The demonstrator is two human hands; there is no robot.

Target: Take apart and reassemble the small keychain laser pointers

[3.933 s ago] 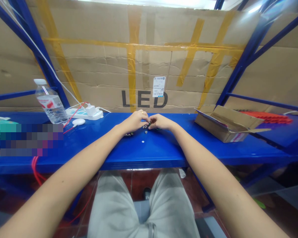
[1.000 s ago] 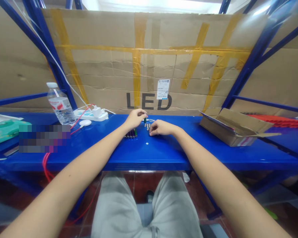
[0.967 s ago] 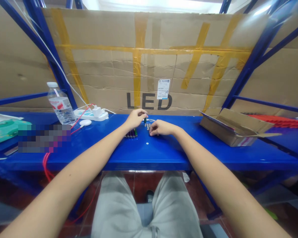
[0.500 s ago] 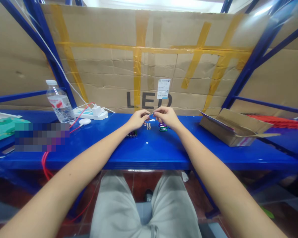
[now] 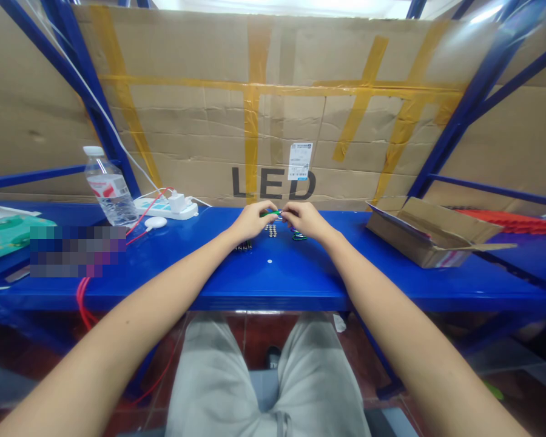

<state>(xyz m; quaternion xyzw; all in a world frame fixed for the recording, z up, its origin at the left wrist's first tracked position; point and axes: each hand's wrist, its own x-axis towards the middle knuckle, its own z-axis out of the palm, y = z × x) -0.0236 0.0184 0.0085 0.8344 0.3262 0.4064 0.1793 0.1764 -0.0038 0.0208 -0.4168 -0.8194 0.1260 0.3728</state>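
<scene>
Above the back of the blue table, my left hand (image 5: 252,221) is closed around a thin green tube-like piece (image 5: 269,213). My right hand (image 5: 304,220) pinches at the right end of this piece; what its fingertips hold there is too small to make out. Just below my hands, several small shiny metal pieces (image 5: 272,230) lie in short rows. Some purple and green pieces (image 5: 298,235) are under my right hand, partly covered by it. Several dark thin pieces with metal ends (image 5: 244,246) show beside my left wrist, partly hidden.
An open cardboard box (image 5: 430,237) stands on the table (image 5: 273,282) at right, with red material (image 5: 509,222) behind it. At left are a water bottle (image 5: 110,188), a white power strip (image 5: 168,207), red cables and a green packet (image 5: 16,233). Large cardboard closes off the back.
The green piece now shows between my hands, where a small thin metallic bit was seen before. My right hand has dropped slightly and its fingers have curled in more.
</scene>
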